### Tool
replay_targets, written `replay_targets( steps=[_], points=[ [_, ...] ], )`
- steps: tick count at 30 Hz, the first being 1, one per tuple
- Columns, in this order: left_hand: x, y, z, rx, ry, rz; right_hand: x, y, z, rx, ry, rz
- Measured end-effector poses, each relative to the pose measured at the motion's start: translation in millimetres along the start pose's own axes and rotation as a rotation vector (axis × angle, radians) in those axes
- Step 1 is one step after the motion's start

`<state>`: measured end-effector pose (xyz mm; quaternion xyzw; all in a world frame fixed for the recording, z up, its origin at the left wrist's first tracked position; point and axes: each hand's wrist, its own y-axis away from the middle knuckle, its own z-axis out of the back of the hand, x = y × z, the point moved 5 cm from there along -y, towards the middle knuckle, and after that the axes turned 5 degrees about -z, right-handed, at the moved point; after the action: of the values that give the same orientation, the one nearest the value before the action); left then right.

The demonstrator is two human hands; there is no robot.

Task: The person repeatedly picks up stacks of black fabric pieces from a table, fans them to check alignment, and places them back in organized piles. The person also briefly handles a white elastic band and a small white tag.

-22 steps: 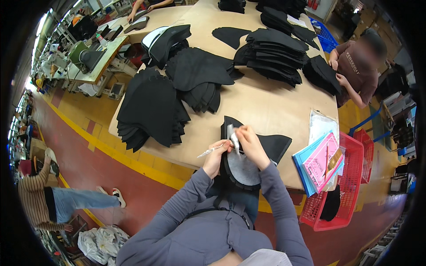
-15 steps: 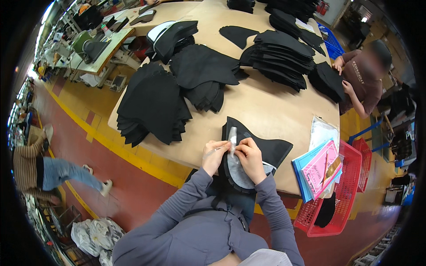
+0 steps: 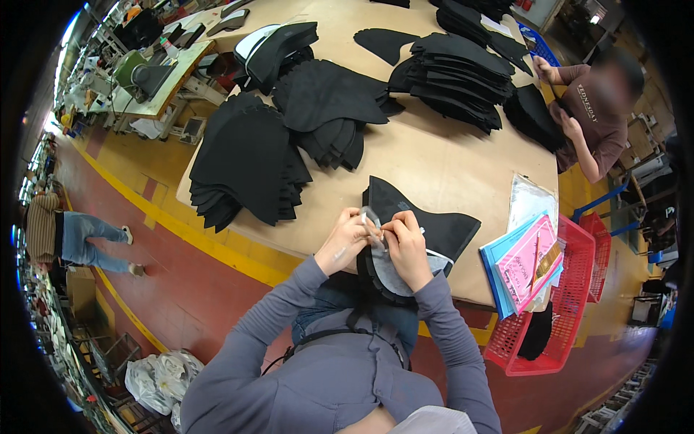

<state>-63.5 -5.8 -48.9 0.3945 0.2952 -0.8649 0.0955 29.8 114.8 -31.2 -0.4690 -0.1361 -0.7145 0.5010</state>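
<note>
pinch: left hand (image 3: pixel 343 240) closed, thumb and fingertips narrow on a whitish strip (image 3: pixel 371 215).
other side: right hand (image 3: pixel 407 247) with its fingers drawn together just beside the left fingertips; what lies between them is hidden, so i cannot tell whether it grips the strip too.
strip shape: thin, partly see-through, curling in a loop at the fingertips.
workpiece: black piece (image 3: pixel 430 223) under and beyond the hands, its far part flat on the tan table (image 3: pixel 444 165), its near end reaching past the edge toward the lap; grey lining (image 3: pixel 385 271) shows between the wrists.
sleeves: grey, on both forearms.
black stacks: fanned stack (image 3: pixel 242 159) to the left, second stack (image 3: pixel 329 98) beside it, taller pile (image 3: pixel 455 76) farther back.
papers: pink booklet (image 3: pixel 522 271) over blue folder (image 3: pixel 492 269), at the table's right corner.
basket: red basket (image 3: pixel 575 289) beside that corner, dark item (image 3: pixel 536 336) inside.
people: co-worker (image 3: pixel 596 108) in a brown shirt at the right side; person in jeans (image 3: pixel 94 235) standing in the left aisle.
</note>
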Motion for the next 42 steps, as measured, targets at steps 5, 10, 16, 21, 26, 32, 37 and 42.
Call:
replay_targets(
  steps=[5, 10, 16, 21, 26, 32, 37, 42],
  points=[
    [25.6, 19.4, -28.6, -0.068, 0.982, 0.619, 8.4, -0.5, 11.2, 0.054, -0.172, -0.047],
    [21.2, 14.4, -26.6, -0.127, 0.928, 0.57, 1.4, 1.8, 7.1, 0.044, -0.069, 0.117],
    [55.8, 17.0, 8.7, -0.262, 0.461, 0.704, -14.4, 6.1, 27.6, 0.289, 0.028, 0.193],
    [77.2, 17.4, -20.7, -0.353, 0.401, 0.779, -14.6, 7.4, 31.5, 0.49, 0.032, 0.118],
    [81.9, 24.5, -31.8, -0.514, 0.635, 0.623, -8.7, -8.8, 15.1, 0.49, -0.319, 0.063],
    [81.9, 28.3, -51.2, -0.699, 0.72, 0.726, -38.8, -2.3, -2.4, 0.354, -0.727, -0.357],
    [84.3, 26.7, -49.1, -0.671, 0.847, 0.82, -41.9, 1.3, -5.2, 0.248, -0.689, -0.302],
    [85.5, 29.7, -50.0, -0.689, 0.732, 0.735, -18.4, 1.2, 8.7, 0.188, -0.298, -0.004]
  ],
)
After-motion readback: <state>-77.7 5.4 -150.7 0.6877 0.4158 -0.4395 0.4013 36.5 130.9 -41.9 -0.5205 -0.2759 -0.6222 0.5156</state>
